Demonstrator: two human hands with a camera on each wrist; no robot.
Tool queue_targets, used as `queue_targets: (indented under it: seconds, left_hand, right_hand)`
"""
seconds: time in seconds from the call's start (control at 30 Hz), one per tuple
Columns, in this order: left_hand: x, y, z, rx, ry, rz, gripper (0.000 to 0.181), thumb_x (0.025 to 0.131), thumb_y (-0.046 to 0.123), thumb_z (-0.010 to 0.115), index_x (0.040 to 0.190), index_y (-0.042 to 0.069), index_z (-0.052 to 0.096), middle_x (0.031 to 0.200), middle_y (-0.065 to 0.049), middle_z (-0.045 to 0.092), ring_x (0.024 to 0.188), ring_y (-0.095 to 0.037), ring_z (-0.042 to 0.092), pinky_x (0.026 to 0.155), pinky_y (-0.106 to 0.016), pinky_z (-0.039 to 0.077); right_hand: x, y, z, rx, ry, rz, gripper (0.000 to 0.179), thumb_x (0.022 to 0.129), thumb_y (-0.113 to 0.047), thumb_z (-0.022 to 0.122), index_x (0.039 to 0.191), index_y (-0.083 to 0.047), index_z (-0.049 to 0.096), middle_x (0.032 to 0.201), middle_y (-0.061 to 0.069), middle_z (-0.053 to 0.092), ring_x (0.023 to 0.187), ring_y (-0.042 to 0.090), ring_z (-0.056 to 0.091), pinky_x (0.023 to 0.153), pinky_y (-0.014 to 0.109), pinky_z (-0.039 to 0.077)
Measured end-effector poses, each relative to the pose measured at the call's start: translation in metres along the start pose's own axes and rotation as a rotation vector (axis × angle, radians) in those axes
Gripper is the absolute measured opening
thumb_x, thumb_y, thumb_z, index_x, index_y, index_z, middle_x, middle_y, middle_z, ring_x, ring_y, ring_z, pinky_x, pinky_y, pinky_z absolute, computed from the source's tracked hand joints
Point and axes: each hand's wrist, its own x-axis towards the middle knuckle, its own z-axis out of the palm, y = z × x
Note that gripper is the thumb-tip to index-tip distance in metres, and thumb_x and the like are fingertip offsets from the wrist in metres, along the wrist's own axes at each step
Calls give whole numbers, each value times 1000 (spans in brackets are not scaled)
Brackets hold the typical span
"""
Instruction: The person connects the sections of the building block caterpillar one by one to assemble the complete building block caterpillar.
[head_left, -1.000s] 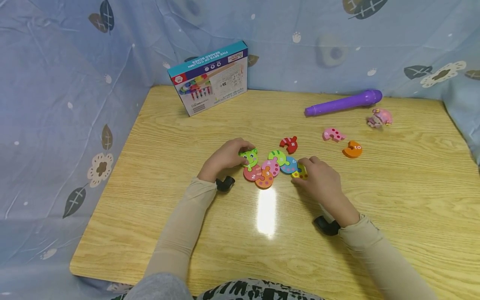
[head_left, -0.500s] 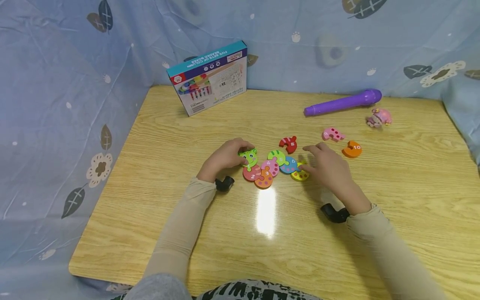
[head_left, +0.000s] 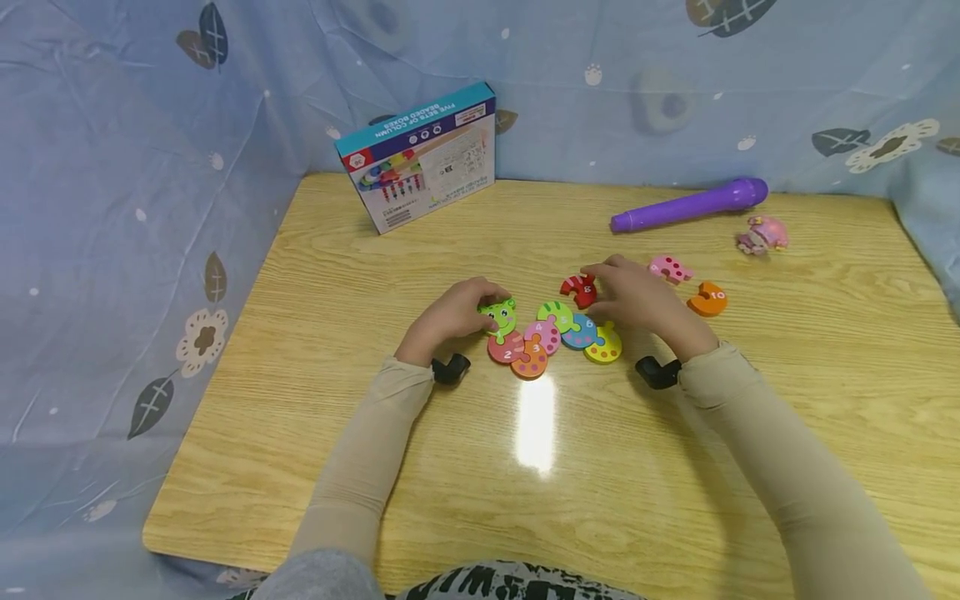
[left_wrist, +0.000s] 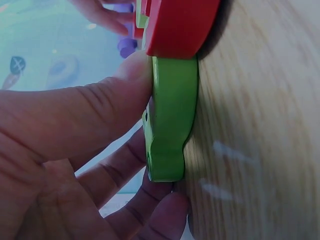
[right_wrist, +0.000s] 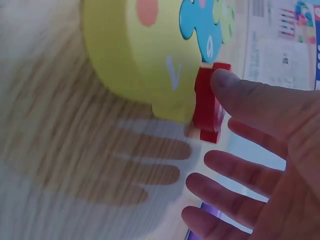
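Observation:
My left hand [head_left: 453,317] holds the green caterpillar-head puzzle piece [head_left: 501,314], thumb on its face and fingers round its edge; the left wrist view shows this grip on the green piece [left_wrist: 172,110] close up. Joined to it runs a row of numbered pieces, among them a blue piece [head_left: 579,331] and a yellow end piece [head_left: 604,345]. Just behind the row lies the loose red number-8 piece [head_left: 577,290]. My right hand [head_left: 643,298] is at it, thumb and forefinger on either side. In the right wrist view the thumb overlaps the red piece [right_wrist: 204,100], other fingers spread.
To the right lie a loose pink piece [head_left: 670,268] and an orange number-10 piece [head_left: 708,299]. Farther back are a purple toy microphone [head_left: 686,207] and a small pink figurine [head_left: 763,235]. A cardboard box [head_left: 423,162] stands at the back left of the wooden table [head_left: 315,467].
My right hand has left the yellow piece, lifted to the right, then moved back and left to the red piece. The left hand has stayed on the green head.

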Motion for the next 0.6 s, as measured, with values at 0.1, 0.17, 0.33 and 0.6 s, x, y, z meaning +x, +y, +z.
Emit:
queue_targets:
  seconds: [0.1, 0.17, 0.33, 0.6]
  left_hand:
    - [1, 0, -1, 3, 3, 3, 46, 81, 9, 70, 125, 10, 57, 116, -6, 56, 107, -19, 51, 95, -31, 41]
    - [1, 1, -1, 7, 7, 6, 46, 81, 9, 70, 125, 10, 57, 115, -6, 56, 107, -19, 51, 94, -31, 41]
    - [2, 2, -2, 11, 7, 7, 46, 81, 9, 70, 126, 10, 57, 117, -6, 55, 108, -19, 50, 95, -31, 41]
    - [0, 0, 1, 7, 2, -7, 46, 81, 8, 70, 125, 10, 57, 115, -5, 56, 107, -19, 51, 95, -32, 41]
  right_hand:
    - [7, -3, 1, -31, -20, -22, 63, 79, -22, 73, 134, -4, 47, 119, 21, 49, 97, 32, 52, 81, 45, 46]
    - [9, -5, 1, -43, -21, -35, 60, 80, -18, 73, 133, -5, 48, 121, 21, 48, 98, 33, 52, 81, 46, 47]
    - [13, -10, 3, -67, -17, -45, 55, 80, -12, 71, 130, -8, 52, 124, 21, 45, 104, 37, 49, 83, 49, 47]
    - [10, -4, 7, -52, 11, -58, 49, 77, -6, 71, 123, -3, 55, 114, 17, 53, 101, 36, 52, 83, 49, 47]
